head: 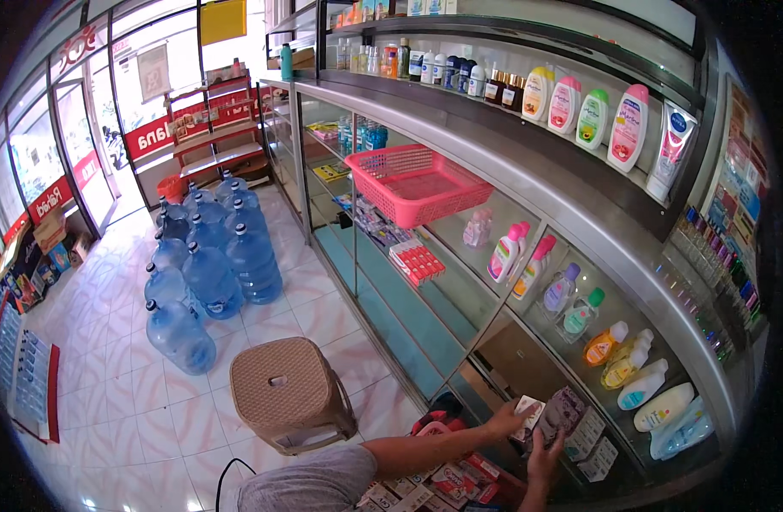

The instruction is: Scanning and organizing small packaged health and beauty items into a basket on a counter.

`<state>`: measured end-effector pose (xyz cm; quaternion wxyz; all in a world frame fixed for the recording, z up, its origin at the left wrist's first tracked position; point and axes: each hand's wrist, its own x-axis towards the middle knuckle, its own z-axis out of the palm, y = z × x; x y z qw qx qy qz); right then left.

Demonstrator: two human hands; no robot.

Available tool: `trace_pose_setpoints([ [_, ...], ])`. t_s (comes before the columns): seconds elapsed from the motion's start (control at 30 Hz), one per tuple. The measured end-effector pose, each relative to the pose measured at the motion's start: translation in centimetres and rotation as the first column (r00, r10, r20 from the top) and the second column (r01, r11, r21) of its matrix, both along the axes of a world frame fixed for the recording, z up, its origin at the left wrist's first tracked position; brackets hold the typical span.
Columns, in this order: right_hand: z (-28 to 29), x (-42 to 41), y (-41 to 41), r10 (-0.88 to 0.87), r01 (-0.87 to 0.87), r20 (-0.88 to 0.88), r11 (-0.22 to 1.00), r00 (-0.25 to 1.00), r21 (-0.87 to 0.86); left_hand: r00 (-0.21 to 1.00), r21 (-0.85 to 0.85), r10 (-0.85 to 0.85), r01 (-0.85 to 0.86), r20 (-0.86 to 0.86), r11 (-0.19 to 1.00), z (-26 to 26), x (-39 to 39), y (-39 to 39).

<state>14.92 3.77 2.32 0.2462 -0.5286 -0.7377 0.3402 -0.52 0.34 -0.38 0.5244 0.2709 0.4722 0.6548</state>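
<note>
My left hand (pixel 508 421) reaches into the lower glass cabinet, its fingers closed on a small white box (pixel 530 409). Right beside it, my right hand (pixel 545 456) has its fingers and thumb on a dark purple patterned item (pixel 559 413), a cloth or a packet; which one I cannot tell. Small white cartons (pixel 584 435) stand stacked just right of that item. Below my hands lie many small boxes (pixel 455 481), seemingly soap, partly hidden by my left arm. A pink basket rim (pixel 433 427) shows behind the arm.
A pink plastic basket (pixel 401 208) juts out from the counter edge (pixel 494 150). Bottles of baby toiletries (pixel 580 313) line the glass shelf above my hands. A brown woven-pattern stool (pixel 279 377) stands on the tiled floor to the left, with several blue water gallons (pixel 212 281) beyond.
</note>
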Motion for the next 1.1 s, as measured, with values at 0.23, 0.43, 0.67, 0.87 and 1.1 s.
trace_pose_setpoints([
  [0.23,0.7,-0.8,-0.7,-0.028,0.025,-0.09,0.999,0.996,-0.034,0.981,-0.024,-0.041,0.037,-0.187,0.999,0.9,-0.1,-0.7],
  [0.43,1.5,-0.8,-1.0,0.128,-0.13,-0.144,0.991,0.981,-0.006,0.99,-0.112,0.038,-0.053,-0.134,0.992,-1.1,-0.6,0.4],
  [0.67,0.2,-0.2,-0.7,-0.018,0.029,-0.184,0.998,0.983,0.059,0.984,-0.066,-0.036,0.025,-0.176,0.998,-1.0,-0.1,0.4],
  [0.87,1.4,-0.5,-0.5,-0.045,0.049,-0.152,0.999,0.987,0.018,0.979,0.0,-0.128,0.13,-0.161,0.992,0.7,0.6,-0.9],
  [1.1,-0.5,0.0,0.1,0.15,-0.151,-0.032,0.988,0.988,-0.036,0.993,-0.039,0.108,-0.111,-0.056,0.993,-0.7,0.0,0.6],
])
